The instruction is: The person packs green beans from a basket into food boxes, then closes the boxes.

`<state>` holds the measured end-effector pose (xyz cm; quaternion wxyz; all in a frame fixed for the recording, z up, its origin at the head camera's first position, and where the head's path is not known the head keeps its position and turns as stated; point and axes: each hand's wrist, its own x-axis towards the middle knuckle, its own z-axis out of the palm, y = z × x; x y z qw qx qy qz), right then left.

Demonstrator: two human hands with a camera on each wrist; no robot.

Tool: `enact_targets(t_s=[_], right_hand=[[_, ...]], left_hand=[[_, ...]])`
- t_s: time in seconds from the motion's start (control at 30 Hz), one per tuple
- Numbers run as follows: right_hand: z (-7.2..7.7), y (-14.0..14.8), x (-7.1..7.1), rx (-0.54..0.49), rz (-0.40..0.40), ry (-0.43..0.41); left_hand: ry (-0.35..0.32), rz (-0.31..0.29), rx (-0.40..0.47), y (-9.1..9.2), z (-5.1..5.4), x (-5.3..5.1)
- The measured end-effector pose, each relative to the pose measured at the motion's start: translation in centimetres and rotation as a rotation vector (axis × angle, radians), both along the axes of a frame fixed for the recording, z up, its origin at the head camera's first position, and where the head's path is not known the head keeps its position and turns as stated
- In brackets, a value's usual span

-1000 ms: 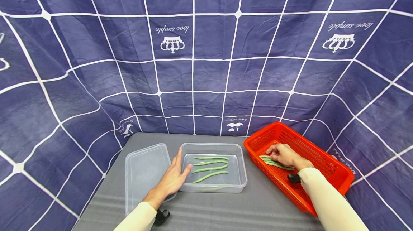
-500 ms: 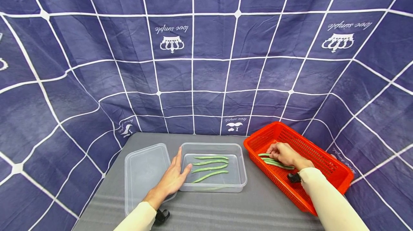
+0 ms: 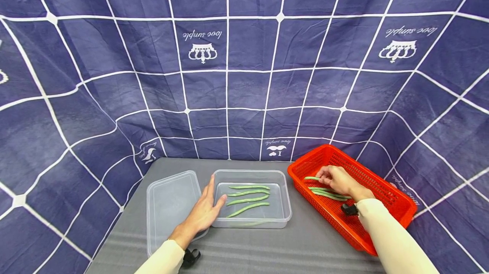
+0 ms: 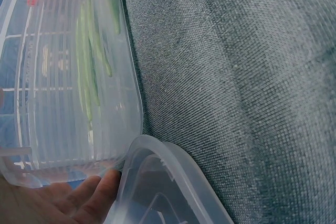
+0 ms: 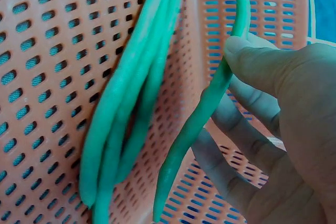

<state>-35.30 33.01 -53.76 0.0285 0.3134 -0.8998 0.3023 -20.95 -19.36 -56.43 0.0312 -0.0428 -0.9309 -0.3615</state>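
In the head view my right hand [image 3: 338, 179] is inside the red basket [image 3: 382, 223]. It pinches one green bean [image 5: 197, 114] between thumb and fingers, plain in the right wrist view. Beside that bean, several loose green beans [image 5: 123, 93] lie together on the basket floor. At the left end of the clear plastic container [image 3: 250, 224] my left hand [image 3: 204, 209] rests against the wall, fingers straight. Several green beans [image 3: 248, 200] lie spaced apart inside this container. The left wrist view shows the fingers [image 4: 107, 187] touching the container's end.
A clear plastic lid [image 3: 172, 206] lies left of the container, partly beneath the left forearm. Grey cloth [image 3: 259, 248] covers the table. A blue curtain with white lines [image 3: 252, 87] hangs behind and at both sides.
My right hand has lifted a single bean away from the others in the basket, moving slightly up and to the right. The left hand stays at the container.
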Motion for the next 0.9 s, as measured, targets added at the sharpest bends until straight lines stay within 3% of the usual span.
enact_targets(t_s=[0.1,0.23,0.5,0.9], right_hand=[[1.3,-0.6,0.6,0.046,-0.091,-0.023],[2.0,-1.0,0.9,0.051,-0.122,0.013],[2.8,-1.4,1.0,0.003,-0.114,0.079],[4.1,-2.4,1.2,0.016,-0.088,0.148]], left_hand=[[-0.003,-0.002,0.002,0.0,0.0,0.0],[-0.006,-0.005,0.005,0.0,0.1,0.0],[0.002,-0.001,0.003,0.0,0.2,0.1],[-0.013,0.005,-0.001,0.0,0.1,0.0]])
